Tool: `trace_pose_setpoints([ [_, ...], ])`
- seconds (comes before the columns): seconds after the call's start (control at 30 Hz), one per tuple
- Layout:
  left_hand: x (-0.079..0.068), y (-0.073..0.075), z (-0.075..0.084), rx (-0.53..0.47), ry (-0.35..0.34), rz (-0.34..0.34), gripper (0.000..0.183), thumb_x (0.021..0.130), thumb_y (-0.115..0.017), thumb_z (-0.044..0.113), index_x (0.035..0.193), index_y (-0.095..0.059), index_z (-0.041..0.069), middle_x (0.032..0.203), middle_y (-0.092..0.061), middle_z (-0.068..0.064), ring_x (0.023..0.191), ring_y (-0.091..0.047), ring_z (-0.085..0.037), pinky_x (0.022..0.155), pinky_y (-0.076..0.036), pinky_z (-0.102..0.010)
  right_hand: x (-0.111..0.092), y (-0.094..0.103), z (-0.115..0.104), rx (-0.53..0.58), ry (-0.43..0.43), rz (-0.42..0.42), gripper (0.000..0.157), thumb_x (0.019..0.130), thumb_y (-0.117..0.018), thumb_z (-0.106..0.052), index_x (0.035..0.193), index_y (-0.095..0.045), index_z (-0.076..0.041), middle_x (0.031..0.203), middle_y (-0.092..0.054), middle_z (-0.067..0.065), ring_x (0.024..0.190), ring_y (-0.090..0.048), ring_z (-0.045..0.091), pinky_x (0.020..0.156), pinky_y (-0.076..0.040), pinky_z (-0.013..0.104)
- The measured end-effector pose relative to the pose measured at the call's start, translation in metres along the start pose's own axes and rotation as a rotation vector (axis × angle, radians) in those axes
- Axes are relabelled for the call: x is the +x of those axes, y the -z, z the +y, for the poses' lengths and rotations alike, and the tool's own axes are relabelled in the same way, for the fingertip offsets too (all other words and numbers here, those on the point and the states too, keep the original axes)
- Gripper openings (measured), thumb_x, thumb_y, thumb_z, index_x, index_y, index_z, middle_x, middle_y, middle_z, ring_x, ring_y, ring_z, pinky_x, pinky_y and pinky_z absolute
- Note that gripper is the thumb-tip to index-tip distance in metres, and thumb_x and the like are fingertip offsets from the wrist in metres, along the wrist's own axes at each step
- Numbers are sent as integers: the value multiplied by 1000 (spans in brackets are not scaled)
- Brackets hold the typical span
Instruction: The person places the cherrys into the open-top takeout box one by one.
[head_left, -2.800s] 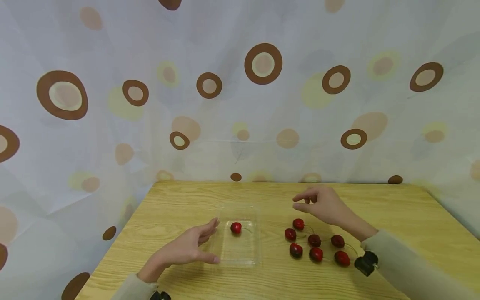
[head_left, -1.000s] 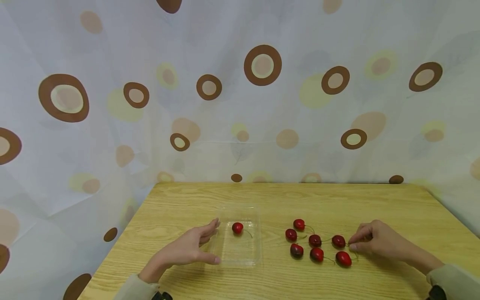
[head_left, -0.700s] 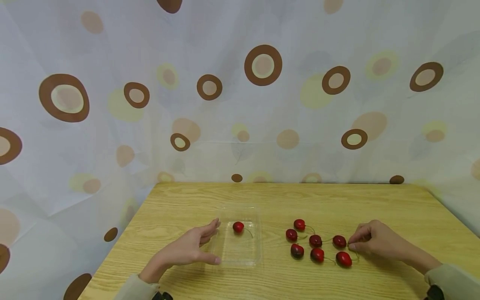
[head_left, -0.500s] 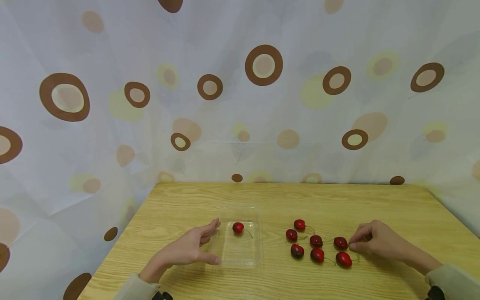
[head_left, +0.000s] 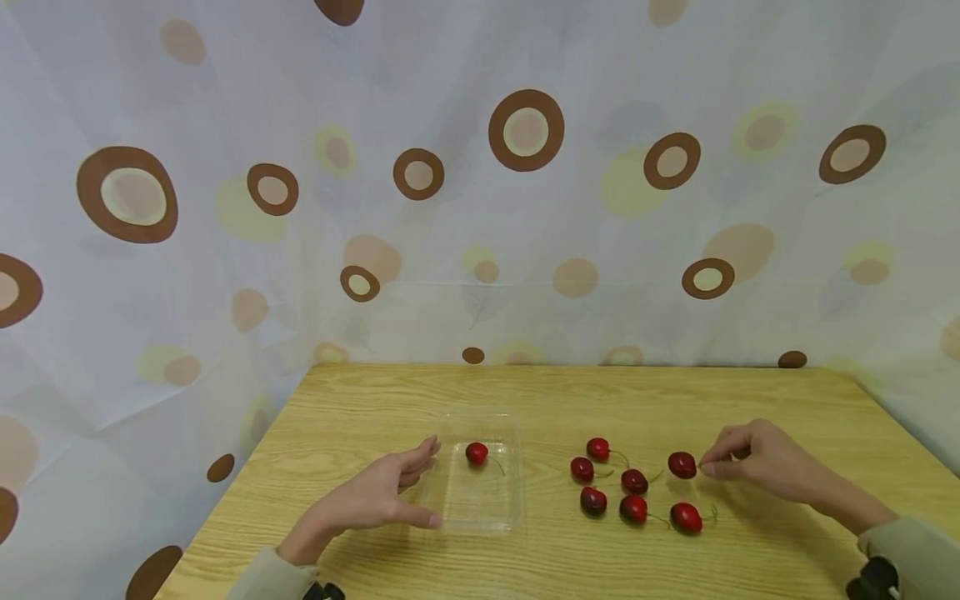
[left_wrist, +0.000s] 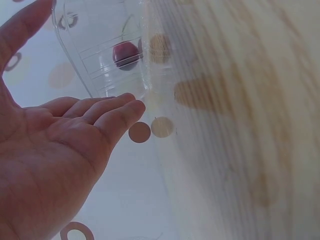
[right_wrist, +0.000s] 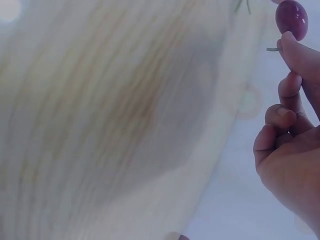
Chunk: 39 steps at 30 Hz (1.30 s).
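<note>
My right hand (head_left: pixel 767 462) pinches a dark red cherry (head_left: pixel 682 465) by its stem between thumb and forefinger, just above the wooden table. In the right wrist view this cherry (right_wrist: pixel 292 20) hangs at the fingertips, a bit of green stem poking out beside the thumb. My left hand (head_left: pixel 375 490) lies with straight, spread fingers along the left side of a clear plastic box (head_left: pixel 480 523). One red cherry (head_left: pixel 476 454) with a thin stem is inside the box. The left wrist view shows the open palm (left_wrist: pixel 65 145) beside the box wall and the cherry (left_wrist: pixel 125 55) through it.
Several loose cherries lie on the table (head_left: pixel 555 567) between the box and my right hand; the nearest to that hand is a bright red cherry (head_left: pixel 686 517). Behind the table hangs a pale cloth (head_left: pixel 480 208) with brown rings and spots.
My right hand has come down from behind the cherries to their right, taken one by the stem, and raised it slightly. The left hand has stayed beside the box.
</note>
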<state>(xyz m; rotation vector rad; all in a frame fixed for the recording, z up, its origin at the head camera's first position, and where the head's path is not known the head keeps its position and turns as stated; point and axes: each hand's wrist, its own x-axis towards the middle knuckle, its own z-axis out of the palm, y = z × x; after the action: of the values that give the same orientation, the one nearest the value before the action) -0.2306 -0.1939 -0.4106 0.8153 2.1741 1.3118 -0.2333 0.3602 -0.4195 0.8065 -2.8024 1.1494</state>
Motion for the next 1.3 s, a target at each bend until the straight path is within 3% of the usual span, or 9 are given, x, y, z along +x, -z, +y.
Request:
trace_pose_setpoints([
  [0.5, 0, 0, -2, 11, -15, 1, 102, 98, -78, 21, 166, -5, -6, 171, -11, -28, 156, -22, -43, 123, -29, -54, 23, -5, -29, 38, -132, 25, 9, 97, -78, -16, 100, -86, -12, 73, -55, 0, 63, -39, 17, 56, -34, 32],
  [0.6, 0, 0, -3, 12, -13, 3, 102, 98, -78, 20, 166, -6, -6, 171, -11, -28, 156, -22, -43, 123, -29, -54, 31, -8, -37, 38, -182, 14, 13, 98, -78, -20, 102, -85, -11, 81, -65, 1, 94, -64, 35, 79, -53, 39],
  [0.67, 0, 0, -3, 13, -11, 4, 102, 98, -78, 19, 166, -6, -6, 171, -10, -28, 156, -22, -42, 123, -29, -53, 36, -10, -43, 49, -193, 2, 16, 99, -76, -21, 104, -84, -9, 93, -73, 4, 126, -54, 56, 99, -53, 56],
  [0.73, 0, 0, -3, 11, -11, 3, 102, 98, -77, 19, 166, -6, -6, 171, -10, -28, 156, -21, -42, 123, -28, -53, 42, -13, -48, 68, -195, -6, 18, 99, -76, -21, 106, -84, -7, 99, -76, 5, 139, -38, 63, 110, -43, 67],
  [0.8, 1, 0, -2, 11, -11, 3, 102, 98, -77, 19, 166, -6, -6, 171, -10, -27, 156, -21, -42, 123, -28, -53, 48, -16, -54, 100, -186, -12, 19, 100, -75, -20, 107, -83, -5, 102, -76, 6, 140, -36, 63, 110, -42, 67],
  [1.03, 1, 0, -3, 21, -16, 4, 102, 98, -77, 20, 166, -6, -6, 171, -10, -27, 156, -21, -41, 123, -29, -53, 70, -32, -71, 155, -144, -17, 18, 98, -77, -21, 105, -84, -6, 91, -72, 8, 126, -54, 54, 103, -50, 56],
  [1.07, 1, 0, -3, 21, -17, 4, 102, 98, -77, 20, 166, -6, -6, 171, -10, -27, 156, -21, -41, 123, -29, -53, 73, -35, -74, 162, -139, -19, 17, 98, -77, -20, 104, -84, -6, 87, -70, 9, 114, -57, 52, 94, -51, 52],
  [1.17, 1, 0, -3, 21, -14, 6, 102, 98, -78, 19, 166, -6, -6, 171, -10, -27, 156, -21, -41, 123, -29, -53, 82, -44, -81, 168, -113, -30, 15, 98, -78, -21, 103, -85, -9, 86, -71, 7, 116, -62, 41, 99, -51, 47],
  [1.3, 0, 0, -3, 20, -11, 14, 102, 98, -78, 18, 166, -6, -6, 171, -11, -27, 156, -22, -41, 123, -29, -53, 95, -56, -93, 202, -87, -45, 16, 97, -78, -20, 104, -85, -7, 87, -68, 5, 81, -54, 20, 72, -44, 33],
])
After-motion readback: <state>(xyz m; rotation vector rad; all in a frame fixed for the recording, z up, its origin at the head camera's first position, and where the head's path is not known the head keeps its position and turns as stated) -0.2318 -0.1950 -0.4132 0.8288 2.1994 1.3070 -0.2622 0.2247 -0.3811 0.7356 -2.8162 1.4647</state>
